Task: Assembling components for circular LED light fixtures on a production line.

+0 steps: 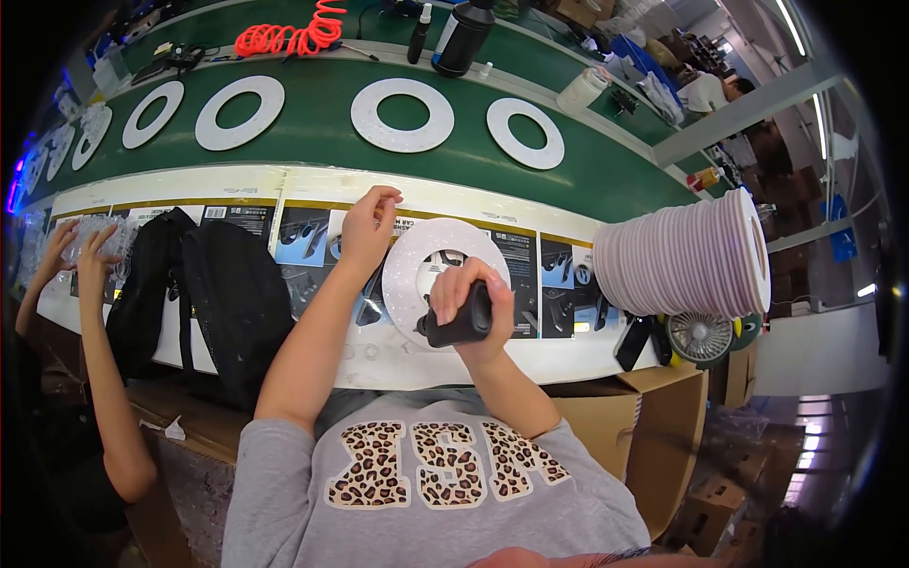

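A white speckled ring [402, 275] lies on the printed white-and-black sheets in front of me. My right hand [464, 301] is wrapped round a black handheld tool [464, 320] over the ring's lower right part. Its working end is hidden, so I cannot tell whether it touches the ring. Inside the ring's hole some dark and white detail shows. At the ring's upper left edge, my left hand [367, 229] has loosely bent fingers, slightly apart, with nothing visible in them.
More white rings [402, 115] lie along the green belt [322, 123] beyond. To the right stands a large spool of white cord [677, 254] beside a small fan [701, 336]. A black backpack [237, 293] lies to my left, next to a co-worker's hands [93, 256]. An orange coiled hose [294, 33] is behind.
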Demonstrator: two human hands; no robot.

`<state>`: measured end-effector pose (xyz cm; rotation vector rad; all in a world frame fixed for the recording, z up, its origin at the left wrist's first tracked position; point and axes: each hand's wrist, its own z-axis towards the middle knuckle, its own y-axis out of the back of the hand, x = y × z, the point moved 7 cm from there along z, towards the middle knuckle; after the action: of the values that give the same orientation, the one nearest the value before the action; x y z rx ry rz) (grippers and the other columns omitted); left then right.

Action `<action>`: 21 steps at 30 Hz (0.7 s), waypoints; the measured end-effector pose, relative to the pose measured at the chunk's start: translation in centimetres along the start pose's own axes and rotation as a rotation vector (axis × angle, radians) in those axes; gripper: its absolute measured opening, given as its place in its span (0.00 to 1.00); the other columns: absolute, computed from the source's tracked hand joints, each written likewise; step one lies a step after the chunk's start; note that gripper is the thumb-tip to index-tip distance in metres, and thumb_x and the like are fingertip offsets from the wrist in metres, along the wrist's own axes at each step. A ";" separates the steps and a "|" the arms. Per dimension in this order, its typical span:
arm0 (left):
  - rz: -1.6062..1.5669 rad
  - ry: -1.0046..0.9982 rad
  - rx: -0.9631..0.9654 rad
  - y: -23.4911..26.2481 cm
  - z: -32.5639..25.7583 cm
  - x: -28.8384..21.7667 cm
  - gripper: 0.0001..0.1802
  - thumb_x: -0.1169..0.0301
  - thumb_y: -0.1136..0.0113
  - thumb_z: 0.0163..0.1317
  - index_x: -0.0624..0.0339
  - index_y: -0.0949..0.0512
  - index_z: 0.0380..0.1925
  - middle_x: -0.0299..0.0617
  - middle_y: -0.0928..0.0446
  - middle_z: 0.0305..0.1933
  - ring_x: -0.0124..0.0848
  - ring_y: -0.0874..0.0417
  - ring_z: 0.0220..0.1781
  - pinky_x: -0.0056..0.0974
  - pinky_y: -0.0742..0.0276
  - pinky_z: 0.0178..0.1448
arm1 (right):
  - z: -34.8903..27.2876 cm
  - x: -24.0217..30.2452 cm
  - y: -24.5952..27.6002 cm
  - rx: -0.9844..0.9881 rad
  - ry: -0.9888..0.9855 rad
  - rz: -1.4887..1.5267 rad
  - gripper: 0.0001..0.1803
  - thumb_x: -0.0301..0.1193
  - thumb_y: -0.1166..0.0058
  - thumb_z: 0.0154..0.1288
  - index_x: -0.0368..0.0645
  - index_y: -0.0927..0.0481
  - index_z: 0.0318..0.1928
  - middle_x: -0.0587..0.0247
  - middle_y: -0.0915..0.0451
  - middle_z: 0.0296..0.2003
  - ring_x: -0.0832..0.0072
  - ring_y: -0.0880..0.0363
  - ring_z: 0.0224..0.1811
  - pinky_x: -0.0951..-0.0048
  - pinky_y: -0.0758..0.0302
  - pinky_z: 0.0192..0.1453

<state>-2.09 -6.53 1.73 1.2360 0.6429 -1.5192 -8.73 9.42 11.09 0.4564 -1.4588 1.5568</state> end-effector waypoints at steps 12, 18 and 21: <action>-0.004 0.037 0.029 0.0 0.0 0.0 0.07 0.73 0.51 0.64 0.60 0.26 0.40 0.39 0.19 0.36 0.25 0.22 0.31 0.28 0.29 0.35 | 0.8 -2.5 -0.3 0.033 -0.063 -0.038 0.24 0.47 0.65 0.68 0.42 0.36 0.22 0.64 0.36 0.13 0.78 0.38 0.16 0.79 0.39 0.24; -0.001 0.027 0.019 0.0 0.0 0.1 0.07 0.73 0.50 0.64 0.60 0.26 0.40 0.40 0.18 0.35 0.25 0.21 0.30 0.29 0.29 0.35 | 0.9 -2.6 -0.4 0.022 -0.069 -0.048 0.24 0.48 0.65 0.68 0.42 0.37 0.21 0.65 0.36 0.13 0.78 0.39 0.16 0.79 0.39 0.24; 0.002 0.022 0.018 0.0 0.0 0.1 0.07 0.74 0.51 0.64 0.60 0.26 0.40 0.40 0.18 0.35 0.25 0.21 0.31 0.29 0.29 0.35 | 0.9 -2.7 -0.2 0.017 -0.064 -0.048 0.24 0.47 0.65 0.68 0.42 0.36 0.21 0.65 0.36 0.13 0.78 0.39 0.16 0.79 0.39 0.24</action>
<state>-2.10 -6.58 1.67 1.2690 0.6434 -1.5146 -7.50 7.60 9.31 0.5518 -1.4731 1.5302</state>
